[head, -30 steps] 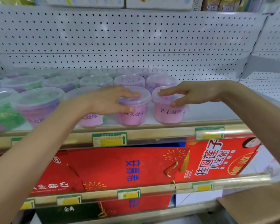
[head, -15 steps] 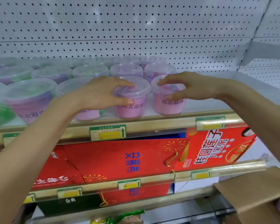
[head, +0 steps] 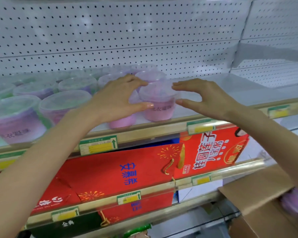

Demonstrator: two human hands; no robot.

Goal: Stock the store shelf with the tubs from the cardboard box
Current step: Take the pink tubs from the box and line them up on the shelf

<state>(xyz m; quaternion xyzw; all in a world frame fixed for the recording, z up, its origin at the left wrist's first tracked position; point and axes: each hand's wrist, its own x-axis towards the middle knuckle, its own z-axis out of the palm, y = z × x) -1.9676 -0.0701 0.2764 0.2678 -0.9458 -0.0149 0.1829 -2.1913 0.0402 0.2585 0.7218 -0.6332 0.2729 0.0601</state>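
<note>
At the front edge of the white store shelf [head: 239, 95], near the middle of the frame, a pink plastic tub with a clear lid [head: 159, 107] stands upright, last in its row. The left hand [head: 117, 98] arches beside it from the left, its fingers nearly straight and spread well apart from the thumb. The thumb tip seems to touch the tub's front wall, though blur makes that hard to judge. Under that palm a second pink tub [head: 122, 121] stands just beside the first. The right hand [head: 205, 98] hovers at the tub's right side, fingers straight and together, thumb apart below them, the tips just beside the lid rim and clamped on nothing. More lidded purple tubs [head: 15, 121] fill the shelf toward the left of the frame, in front of a white pegboard back panel [head: 144, 31]. Red gift cartons with blue and white print [head: 127, 169] fill the shelf below. At the lower right, an open brown cardboard box [head: 258, 201] shows a pale purple tub [head: 294, 201] inside.
</note>
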